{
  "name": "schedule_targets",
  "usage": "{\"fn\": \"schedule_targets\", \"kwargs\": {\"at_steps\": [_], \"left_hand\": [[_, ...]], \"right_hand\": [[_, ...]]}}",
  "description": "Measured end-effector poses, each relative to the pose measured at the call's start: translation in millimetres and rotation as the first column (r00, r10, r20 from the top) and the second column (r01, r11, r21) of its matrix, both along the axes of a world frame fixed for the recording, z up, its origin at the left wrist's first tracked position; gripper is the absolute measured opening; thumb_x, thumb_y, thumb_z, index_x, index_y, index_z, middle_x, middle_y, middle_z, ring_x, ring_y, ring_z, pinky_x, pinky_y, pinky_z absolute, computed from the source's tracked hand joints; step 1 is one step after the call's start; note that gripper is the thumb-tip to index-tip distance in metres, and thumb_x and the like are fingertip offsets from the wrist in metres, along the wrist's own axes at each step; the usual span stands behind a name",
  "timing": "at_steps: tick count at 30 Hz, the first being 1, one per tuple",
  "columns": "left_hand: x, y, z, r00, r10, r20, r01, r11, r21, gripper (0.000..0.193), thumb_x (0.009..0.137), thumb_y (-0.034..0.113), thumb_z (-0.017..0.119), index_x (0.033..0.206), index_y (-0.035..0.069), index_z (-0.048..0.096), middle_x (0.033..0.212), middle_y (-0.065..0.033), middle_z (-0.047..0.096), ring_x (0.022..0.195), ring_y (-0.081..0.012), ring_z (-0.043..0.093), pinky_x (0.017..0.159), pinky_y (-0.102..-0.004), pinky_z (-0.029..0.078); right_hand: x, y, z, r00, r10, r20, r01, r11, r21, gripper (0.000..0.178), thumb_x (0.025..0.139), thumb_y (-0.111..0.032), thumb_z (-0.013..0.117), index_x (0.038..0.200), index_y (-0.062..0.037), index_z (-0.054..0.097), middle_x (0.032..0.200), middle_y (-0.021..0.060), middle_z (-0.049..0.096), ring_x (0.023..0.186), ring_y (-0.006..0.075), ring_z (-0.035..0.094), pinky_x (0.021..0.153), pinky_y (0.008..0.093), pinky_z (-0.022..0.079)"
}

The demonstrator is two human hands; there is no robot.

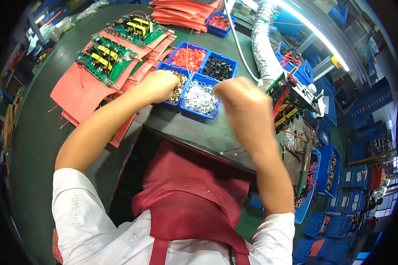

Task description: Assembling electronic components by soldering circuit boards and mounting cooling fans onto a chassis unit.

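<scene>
My left hand (161,86) reaches over a blue bin of small brass-coloured parts (180,88), its fingers curled closed. What they hold, if anything, is hidden. My right hand (245,98), slightly blurred, hovers by the right edge of a blue bin of shiny silver washer-like pieces (200,98). Its thumb and fingers are pinched together, and I cannot make out anything between them. Right behind these stand two more joined bins, one with red-orange small parts (188,58), the other with small black parts (217,67).
At left, green circuit boards (105,59) with yellow parts lie on red-orange sheets (79,92). More sheets (185,13) are stacked at the back, near another blue bin (219,24). A board assembly (292,99) stands to the right, below a silver flexible duct (265,44). A thin cable hangs over the bins.
</scene>
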State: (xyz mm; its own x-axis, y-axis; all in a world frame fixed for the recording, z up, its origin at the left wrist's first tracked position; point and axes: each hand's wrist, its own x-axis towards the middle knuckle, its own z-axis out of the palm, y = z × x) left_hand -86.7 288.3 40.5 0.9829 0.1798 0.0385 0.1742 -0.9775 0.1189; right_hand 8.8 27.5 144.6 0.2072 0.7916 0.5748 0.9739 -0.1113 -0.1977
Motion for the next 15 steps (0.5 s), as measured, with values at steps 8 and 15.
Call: {"fn": "schedule_targets", "kwargs": {"at_steps": [8,15], "left_hand": [[33,-21,-31,0.991,-0.082,0.109,0.074,0.994,0.08,0.012,0.084,0.013,0.068,0.081,0.002,0.072,0.081,-0.0238,0.071,0.081,-0.0441,0.07,0.075,-0.0549,0.056],[48,-67,-10,0.987,-0.034,0.154,0.035,0.999,-0.007,0.011,0.083,0.009,0.069,0.081,0.0,0.073,0.082,-0.026,0.07,0.083,-0.0451,0.07,0.077,-0.0551,0.056]], "right_hand": [[134,-92,75,0.958,-0.275,0.083,0.255,0.947,0.198,0.012,0.094,-0.004,0.076,0.104,0.001,0.073,0.092,0.0115,0.076,0.083,0.0138,0.072,0.077,0.0293,0.056],[174,-136,85,0.971,-0.205,0.122,0.199,0.978,0.06,0.01,0.092,-0.007,0.075,0.101,-0.0024,0.073,0.09,0.0142,0.074,0.081,0.0316,0.072,0.073,0.0364,0.055]]}}
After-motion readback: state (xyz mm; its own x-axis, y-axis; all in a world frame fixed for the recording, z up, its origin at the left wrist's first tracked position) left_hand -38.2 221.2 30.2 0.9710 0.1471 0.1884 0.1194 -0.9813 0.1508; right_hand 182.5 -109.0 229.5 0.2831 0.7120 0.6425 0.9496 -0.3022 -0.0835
